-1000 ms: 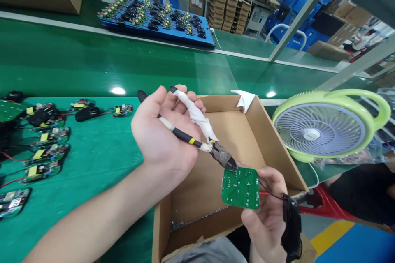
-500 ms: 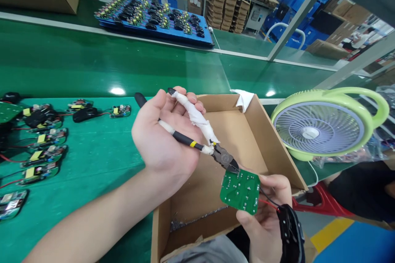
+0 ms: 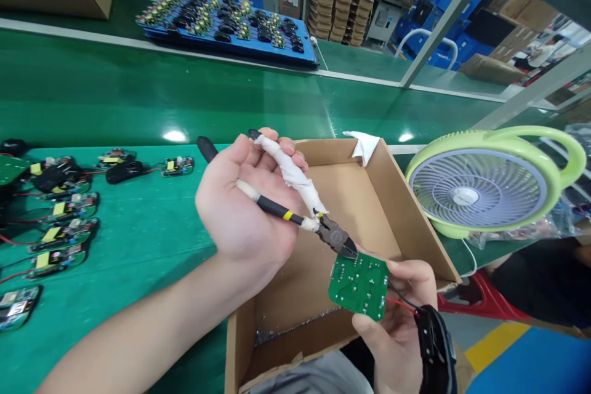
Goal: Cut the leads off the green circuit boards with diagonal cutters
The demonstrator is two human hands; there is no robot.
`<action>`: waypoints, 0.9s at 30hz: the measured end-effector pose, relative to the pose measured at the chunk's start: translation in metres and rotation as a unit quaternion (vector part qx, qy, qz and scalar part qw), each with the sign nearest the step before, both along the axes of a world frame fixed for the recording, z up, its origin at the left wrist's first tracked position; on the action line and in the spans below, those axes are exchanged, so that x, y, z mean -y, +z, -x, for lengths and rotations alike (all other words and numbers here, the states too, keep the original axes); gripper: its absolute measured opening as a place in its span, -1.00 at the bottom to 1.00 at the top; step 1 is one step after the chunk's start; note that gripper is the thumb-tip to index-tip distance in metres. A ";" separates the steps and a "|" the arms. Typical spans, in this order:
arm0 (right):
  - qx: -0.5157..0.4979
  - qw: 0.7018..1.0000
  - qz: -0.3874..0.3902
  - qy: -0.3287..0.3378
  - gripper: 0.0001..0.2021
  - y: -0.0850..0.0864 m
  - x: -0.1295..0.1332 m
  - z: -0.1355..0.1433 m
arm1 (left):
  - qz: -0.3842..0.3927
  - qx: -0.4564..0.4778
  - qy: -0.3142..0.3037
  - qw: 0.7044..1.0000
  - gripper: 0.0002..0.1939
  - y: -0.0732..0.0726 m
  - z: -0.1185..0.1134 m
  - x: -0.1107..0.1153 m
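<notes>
Wrapped around a pair of cutters [image 3: 335,235] with black and white taped handles is my left hand [image 3: 252,209]. The cutter jaws touch the top edge of a green circuit board [image 3: 359,286], over its solder points. My right hand [image 3: 401,326] pinches that board by its right side between thumb and fingers. A red and a black wire run from the board to a black part [image 3: 434,348] by my right palm. Beneath both hands lies an open cardboard box [image 3: 318,277] with small clippings inside.
Wired circuit boards [image 3: 64,234] lie on the green mat at left. A green fan [image 3: 478,188] stands right of the box. White paper [image 3: 366,146] hangs on the box's far rim. Behind, a blue tray [image 3: 295,55] holds more boards; a person's arm shows at upper left.
Both hands, the cutters and the board hold nearly the same position. The view has shifted very slightly.
</notes>
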State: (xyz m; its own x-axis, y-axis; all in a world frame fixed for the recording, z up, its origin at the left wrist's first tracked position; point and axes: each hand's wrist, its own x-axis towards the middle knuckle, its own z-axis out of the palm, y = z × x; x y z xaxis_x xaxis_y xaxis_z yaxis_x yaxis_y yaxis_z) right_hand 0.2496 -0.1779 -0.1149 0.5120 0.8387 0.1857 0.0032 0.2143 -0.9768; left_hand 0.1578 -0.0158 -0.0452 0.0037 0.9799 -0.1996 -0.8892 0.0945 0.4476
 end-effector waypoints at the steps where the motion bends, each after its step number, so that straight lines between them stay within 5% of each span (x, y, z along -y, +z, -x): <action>1: 0.006 1.000 -0.003 0.003 -0.53 0.000 0.000 0.000 | 0.002 -0.001 -0.001 1.000 -0.80 0.000 0.000 0.000; 6: 0.008 0.999 0.021 -0.026 -0.49 0.002 -0.001 0.002 | -0.008 -0.009 -0.005 1.000 -0.80 0.000 -0.001 0.000; 27: -0.025 0.998 -0.038 0.053 -0.61 0.008 -0.009 -0.003 | 0.005 -0.016 -0.050 0.999 -0.81 -0.003 0.002 -0.008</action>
State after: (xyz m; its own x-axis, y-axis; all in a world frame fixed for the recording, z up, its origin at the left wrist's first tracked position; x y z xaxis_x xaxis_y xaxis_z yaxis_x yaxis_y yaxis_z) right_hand 0.2525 -0.1693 -0.1067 0.4318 0.8728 0.2274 -0.0716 0.2845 -0.9560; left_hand 0.1558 -0.0080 -0.0479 0.0947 0.9731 -0.2101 -0.8604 0.1862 0.4745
